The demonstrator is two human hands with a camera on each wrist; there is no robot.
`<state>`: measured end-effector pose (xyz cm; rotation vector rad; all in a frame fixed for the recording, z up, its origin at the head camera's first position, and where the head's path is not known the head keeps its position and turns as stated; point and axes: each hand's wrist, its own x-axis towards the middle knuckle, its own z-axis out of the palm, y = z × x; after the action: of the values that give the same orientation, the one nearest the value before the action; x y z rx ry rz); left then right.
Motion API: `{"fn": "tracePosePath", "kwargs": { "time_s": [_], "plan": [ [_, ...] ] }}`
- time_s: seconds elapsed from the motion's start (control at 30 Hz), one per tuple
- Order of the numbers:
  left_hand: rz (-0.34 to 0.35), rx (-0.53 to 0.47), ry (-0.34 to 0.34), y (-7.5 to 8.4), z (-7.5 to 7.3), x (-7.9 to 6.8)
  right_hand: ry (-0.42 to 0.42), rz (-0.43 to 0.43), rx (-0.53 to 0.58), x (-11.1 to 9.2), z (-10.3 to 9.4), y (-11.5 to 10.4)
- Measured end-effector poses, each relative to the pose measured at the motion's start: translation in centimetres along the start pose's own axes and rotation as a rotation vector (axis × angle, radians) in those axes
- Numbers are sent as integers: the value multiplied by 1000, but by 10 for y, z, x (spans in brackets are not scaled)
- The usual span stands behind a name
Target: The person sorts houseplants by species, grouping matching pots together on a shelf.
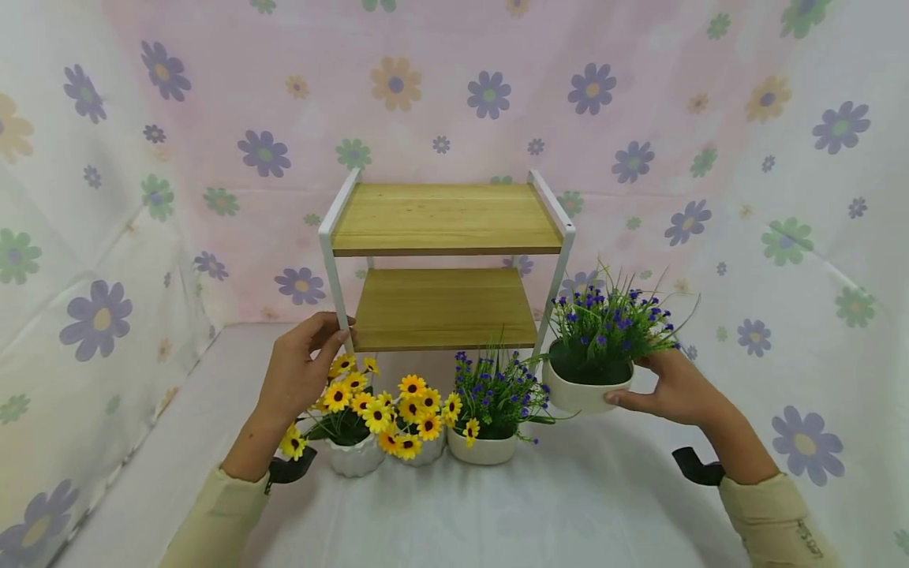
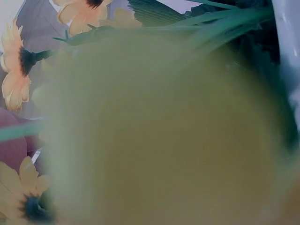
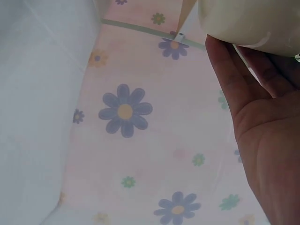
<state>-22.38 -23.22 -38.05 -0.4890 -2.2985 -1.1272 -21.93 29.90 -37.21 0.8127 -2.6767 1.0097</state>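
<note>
My right hand [image 1: 678, 390] holds a white pot [image 1: 585, 388] of purple flowers [image 1: 614, 315] by its right side, raised off the table beside the shelf's right front leg. In the right wrist view, the fingers [image 3: 229, 70] reach up to the underside of this cream-white pot [image 3: 253, 23]. With thumb and fingers, my left hand [image 1: 301, 367] pinches the left front leg of a two-tier wooden shelf [image 1: 447, 217] with a white frame. A blurred yellow petal [image 2: 159, 131] covers most of the left wrist view.
In front of the shelf stand two white pots of yellow flowers [image 1: 351, 457] and another white pot of purple flowers [image 1: 483, 451] in a row. A white cloth [image 1: 497, 521] covers the table. Flower-printed fabric [image 1: 440, 102] hangs behind and on both sides.
</note>
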Motion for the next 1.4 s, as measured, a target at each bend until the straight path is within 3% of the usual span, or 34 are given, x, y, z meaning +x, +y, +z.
{"fn": "tracePosePath", "kwargs": {
  "time_s": [0.13, 0.3, 1.0, 1.4],
  "plan": [
    [4, 2, 1, -1, 0, 1, -18, -2, -26, 5, -10, -7],
    [9, -1, 1, -1, 1, 2, -3, -82, -53, 12, -25, -13],
    [-25, -6, -10, -2, -1, -1, 36, -290, 78, 47, -91, -48],
    [-19, 2, -4, -2, -1, -2, 94, -192, 117, 66, -119, -75]
  ]
}}
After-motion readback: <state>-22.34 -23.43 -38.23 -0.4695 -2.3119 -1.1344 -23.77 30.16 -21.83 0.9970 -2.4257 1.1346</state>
